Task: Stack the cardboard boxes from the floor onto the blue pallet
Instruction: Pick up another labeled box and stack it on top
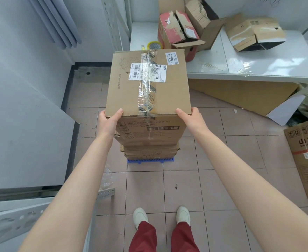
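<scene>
Gripping the taped top box (148, 82) at mid-frame with your left hand (108, 118) and right hand (190, 118) clamped on its near corners, you have several boxes on the blue pallet (150, 159), while the printed carton (306, 151) at right edge looks left.

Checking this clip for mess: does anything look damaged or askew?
Yes. On the table, the red box and two brown boxes are torn open and crushed. The stack on the pallet steps unevenly: the top box, held by both hands, overhangs the lower ones.
</scene>
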